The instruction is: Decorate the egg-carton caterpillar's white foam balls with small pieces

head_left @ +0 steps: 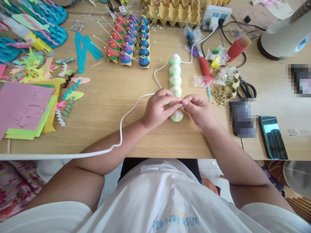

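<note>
A column of white egg-carton cups (175, 80) with green rims and small painted faces stands on the wooden table before me. Over the lower part of that column, my left hand (161, 106) and my right hand (198, 108) meet with thumb and fingertips pinched together. Whatever lies between the fingertips is too small to make out. The hands partly cover one of the cups, while the nearest cup (176, 116) shows just below them. A white cable (126, 113) runs over my left forearm and behind the left hand.
Painted red, purple and blue cups (126, 53) with thin sticks stand at the back. Egg cartons (172, 13) and a power strip (217, 14) lie behind. Coloured paper (26, 106) is left; a glue gun (205, 66), dry shavings (218, 94) and a phone (273, 137) are right.
</note>
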A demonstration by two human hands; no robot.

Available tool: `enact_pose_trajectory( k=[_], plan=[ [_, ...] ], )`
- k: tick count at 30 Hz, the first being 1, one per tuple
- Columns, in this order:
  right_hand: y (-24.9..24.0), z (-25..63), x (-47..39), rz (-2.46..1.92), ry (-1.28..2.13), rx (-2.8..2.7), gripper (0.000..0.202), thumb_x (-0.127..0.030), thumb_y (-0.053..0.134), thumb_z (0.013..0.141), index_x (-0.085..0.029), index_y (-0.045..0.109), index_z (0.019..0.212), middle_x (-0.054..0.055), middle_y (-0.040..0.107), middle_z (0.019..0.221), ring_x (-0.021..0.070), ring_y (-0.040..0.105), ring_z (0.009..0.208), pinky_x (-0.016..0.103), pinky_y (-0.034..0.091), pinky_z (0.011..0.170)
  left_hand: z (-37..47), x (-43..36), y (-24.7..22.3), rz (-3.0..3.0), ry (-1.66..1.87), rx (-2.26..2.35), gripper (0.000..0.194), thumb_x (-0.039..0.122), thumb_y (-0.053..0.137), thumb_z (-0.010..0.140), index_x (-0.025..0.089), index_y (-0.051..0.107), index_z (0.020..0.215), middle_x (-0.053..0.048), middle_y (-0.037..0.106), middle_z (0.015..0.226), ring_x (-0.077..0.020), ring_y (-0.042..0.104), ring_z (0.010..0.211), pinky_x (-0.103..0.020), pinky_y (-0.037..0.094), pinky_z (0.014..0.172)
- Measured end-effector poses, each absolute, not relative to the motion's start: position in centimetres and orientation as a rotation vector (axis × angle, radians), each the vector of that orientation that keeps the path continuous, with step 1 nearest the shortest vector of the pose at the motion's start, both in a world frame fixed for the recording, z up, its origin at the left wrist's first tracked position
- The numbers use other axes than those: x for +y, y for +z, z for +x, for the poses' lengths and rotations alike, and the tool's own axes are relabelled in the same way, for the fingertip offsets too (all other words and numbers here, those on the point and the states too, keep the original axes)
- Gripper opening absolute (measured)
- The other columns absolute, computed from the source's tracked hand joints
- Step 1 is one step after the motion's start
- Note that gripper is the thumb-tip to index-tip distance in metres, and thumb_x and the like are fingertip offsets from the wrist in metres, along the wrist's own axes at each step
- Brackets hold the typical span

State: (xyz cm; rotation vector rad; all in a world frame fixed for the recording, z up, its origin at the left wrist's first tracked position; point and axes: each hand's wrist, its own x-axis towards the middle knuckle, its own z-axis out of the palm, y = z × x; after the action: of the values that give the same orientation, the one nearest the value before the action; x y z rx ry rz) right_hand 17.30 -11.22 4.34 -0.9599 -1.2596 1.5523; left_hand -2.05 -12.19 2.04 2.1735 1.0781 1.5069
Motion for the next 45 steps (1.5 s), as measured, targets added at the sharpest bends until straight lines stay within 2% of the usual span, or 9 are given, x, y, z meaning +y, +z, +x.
enact_pose_trajectory(
  k=[6,11,17,20,25,29,35,41,45],
  plan=[
    [4.4,17.3,-11.2,-1.0,1.562,-1.229,0.051,-0.063,0.099,0.063,-0.021,0.07,0.072,-0.007,0.053,0.059,0.0078,0.04,0.058,0.027,0.034,0.057,-2.1,-12.2,2.2,2.147,1.513,1.106,0.012,0.035,0.078,0.098,0.025,0.083,0.094,-0.002,0.069,0.086,-0.0131,0.06,0.074,-0.029,0.05,0.071],
    [4.5,17.6,-10.7,-1.028,1.552,-1.079,0.043,-0.054,0.091,0.077,-0.023,0.061,0.076,-0.005,0.056,0.068,0.0079,0.041,0.059,0.025,0.032,0.054,-1.9,-12.1,2.2,1.943,1.544,1.144,0.018,0.04,0.077,0.098,0.024,0.083,0.095,-0.002,0.069,0.086,-0.0118,0.054,0.068,-0.028,0.047,0.066],
    [4.4,17.9,-10.2,-1.0,1.585,-1.044,0.057,-0.068,0.075,0.089,-0.024,0.046,0.069,-0.004,0.05,0.065,0.0097,0.04,0.055,0.027,0.035,0.051,-1.9,-11.7,2.4,1.61,1.479,1.131,0.036,0.056,0.07,0.101,0.023,0.084,0.101,-0.005,0.077,0.098,-0.0149,0.067,0.088,-0.028,0.053,0.079],
    [4.3,17.9,-10.3,-1.032,1.55,-1.101,0.059,-0.072,0.072,0.091,-0.024,0.047,0.067,-0.003,0.051,0.065,0.0096,0.04,0.055,0.028,0.035,0.051,-1.9,-11.6,2.4,1.474,1.444,1.1,0.042,0.063,0.069,0.099,0.023,0.083,0.103,-0.006,0.08,0.102,-0.0161,0.071,0.094,-0.029,0.055,0.086],
    [4.5,17.8,-10.7,-1.03,1.562,-1.102,0.05,-0.066,0.088,0.079,-0.024,0.061,0.076,-0.004,0.057,0.07,0.008,0.042,0.057,0.026,0.033,0.051,-1.7,-11.5,2.0,1.34,1.421,1.123,0.043,0.064,0.077,0.092,0.023,0.081,0.101,-0.006,0.082,0.101,-0.0149,0.07,0.09,-0.028,0.055,0.081],
    [4.6,17.8,-10.7,-0.99,1.603,-1.072,0.05,-0.058,0.098,0.068,-0.023,0.063,0.078,-0.005,0.056,0.069,0.0072,0.043,0.059,0.024,0.03,0.052,-1.6,-11.3,1.8,1.252,1.446,1.098,0.041,0.062,0.084,0.087,0.022,0.08,0.098,-0.004,0.081,0.096,-0.0142,0.07,0.089,-0.027,0.056,0.081],
    [4.4,17.8,-10.5,-0.996,1.606,-1.057,0.054,-0.058,0.1,0.065,-0.024,0.06,0.079,-0.007,0.052,0.067,0.0078,0.041,0.058,0.025,0.03,0.051,-1.6,-11.0,2.1,1.184,1.417,1.122,0.043,0.064,0.081,0.088,0.023,0.077,0.099,-0.002,0.075,0.083,-0.0147,0.071,0.087,-0.026,0.056,0.079],
    [4.3,17.8,-10.5,-0.959,1.615,-1.027,0.056,-0.056,0.102,0.062,-0.024,0.059,0.079,-0.008,0.049,0.064,0.007,0.04,0.058,0.023,0.029,0.051,-1.6,-10.8,1.6,1.233,1.48,1.067,0.046,0.064,0.087,0.083,0.022,0.072,0.092,0.0,0.074,0.087,-0.0097,0.062,0.074,-0.023,0.052,0.068],
    [4.3,17.9,-10.5,-0.992,1.601,-1.019,0.056,-0.06,0.099,0.065,-0.024,0.059,0.078,-0.007,0.054,0.069,0.0071,0.042,0.059,0.023,0.032,0.051,-1.7,-10.7,1.4,1.244,1.473,1.088,0.048,0.068,0.082,0.086,0.022,0.069,0.092,-0.001,0.073,0.087,-0.0108,0.065,0.078,-0.024,0.053,0.072]
  ],
)
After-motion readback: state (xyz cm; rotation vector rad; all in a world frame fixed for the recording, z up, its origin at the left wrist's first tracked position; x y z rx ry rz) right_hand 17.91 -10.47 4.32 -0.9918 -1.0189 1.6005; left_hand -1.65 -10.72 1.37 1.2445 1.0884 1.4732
